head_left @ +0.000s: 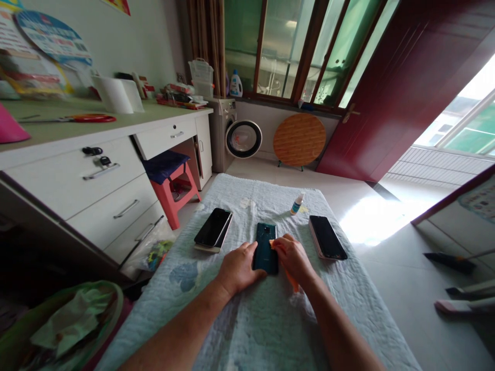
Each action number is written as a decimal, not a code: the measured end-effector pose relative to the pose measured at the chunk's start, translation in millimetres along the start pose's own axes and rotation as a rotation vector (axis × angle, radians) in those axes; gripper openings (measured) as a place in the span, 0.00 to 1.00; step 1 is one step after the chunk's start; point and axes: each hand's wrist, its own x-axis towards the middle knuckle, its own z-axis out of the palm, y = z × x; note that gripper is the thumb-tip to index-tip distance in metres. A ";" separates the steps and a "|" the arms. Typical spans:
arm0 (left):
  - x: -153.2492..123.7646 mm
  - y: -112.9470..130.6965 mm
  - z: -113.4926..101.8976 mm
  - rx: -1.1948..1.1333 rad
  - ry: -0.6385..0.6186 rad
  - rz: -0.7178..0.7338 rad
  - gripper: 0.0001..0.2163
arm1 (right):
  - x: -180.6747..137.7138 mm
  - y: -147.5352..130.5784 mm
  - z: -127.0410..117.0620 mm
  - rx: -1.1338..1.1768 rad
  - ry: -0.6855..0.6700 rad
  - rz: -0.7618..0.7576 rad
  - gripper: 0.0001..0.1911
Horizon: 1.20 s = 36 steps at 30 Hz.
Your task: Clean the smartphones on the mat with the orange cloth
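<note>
A dark teal smartphone [265, 251] lies back up on the quilted cloth cover [240, 319] of the table, its camera block at the far end. My left hand [238, 265] grips it along its left side and near corner, fingers on the edge and thumb at the bottom. Pinched in my right hand [293, 255] is an orange cloth [293, 282], pressed on the phone's right side; part of the cloth hangs below the hand. To the left a black phone [212, 226] rests on a pale box or device. Another black phone [328, 237] lies on a stack at right.
A small spray bottle [297, 204] stands beyond my right hand. Left of the table are a red stool [176, 193], a white drawer desk [112, 180] and a green-rimmed bin [116, 293]. A washing machine [222, 134] has its door open at the back.
</note>
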 end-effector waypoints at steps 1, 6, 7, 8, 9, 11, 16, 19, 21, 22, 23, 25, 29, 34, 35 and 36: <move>0.1 -0.1 0.5 0.005 0.001 0.001 0.27 | 2.3 0.8 1.9 -0.025 0.028 0.014 0.11; 0.1 0.4 3.8 0.037 0.006 -0.014 0.28 | 8.3 2.9 4.8 -0.062 0.097 0.039 0.13; 0.0 0.9 4.1 0.040 0.008 -0.019 0.29 | 7.8 3.0 3.7 -0.055 0.092 0.033 0.13; -0.2 1.4 4.1 0.041 0.009 -0.023 0.29 | 6.8 2.9 2.0 -0.041 0.077 0.024 0.13; -0.4 1.9 3.9 0.040 0.009 -0.025 0.29 | 5.2 2.8 -0.3 -0.024 0.054 0.011 0.12; -0.8 3.0 2.8 0.038 0.006 -0.029 0.30 | 0.5 2.3 -6.3 0.013 -0.015 -0.017 0.11; -1.4 5.2 -0.1 0.047 -0.021 -0.048 0.30 | -12.6 -0.7 -22.7 0.084 -0.249 -0.071 0.11; -1.1 5.6 -0.2 0.049 -0.026 -0.055 0.30 | -16.7 -5.6 -27.9 0.083 -0.331 -0.096 0.10; -0.7 5.1 0.0 0.043 -0.022 -0.051 0.31 | -17.8 -10.4 -28.4 0.069 -0.352 -0.108 0.08; -0.5 4.5 -0.1 0.040 -0.020 -0.048 0.31 | -18.0 -13.0 -27.6 0.061 -0.353 -0.110 0.08; -0.1 3.6 -0.3 0.035 -0.021 -0.044 0.31 | -18.1 -15.5 -26.1 0.052 -0.349 -0.115 0.08; 0.9 0.4 -1.4 0.014 -0.036 -0.029 0.30 | -18.2 -20.3 -20.9 0.031 -0.322 -0.129 0.07; 4.6 -10.6 -5.3 -0.083 -0.109 0.038 0.30 | -19.6 -29.6 -6.1 -0.028 -0.242 -0.172 0.08; 7.7 -20.5 -10.6 -0.218 -0.180 0.095 0.31 | -22.7 -42.3 6.8 -0.048 -0.269 -0.238 0.10; 7.4 -20.8 -11.3 -0.236 -0.187 0.098 0.30 | -22.9 -44.3 8.0 -0.054 -0.282 -0.243 0.09; 7.0 -20.6 -11.7 -0.244 -0.192 0.104 0.29 | -23.0 -46.0 8.7 -0.063 -0.291 -0.243 0.09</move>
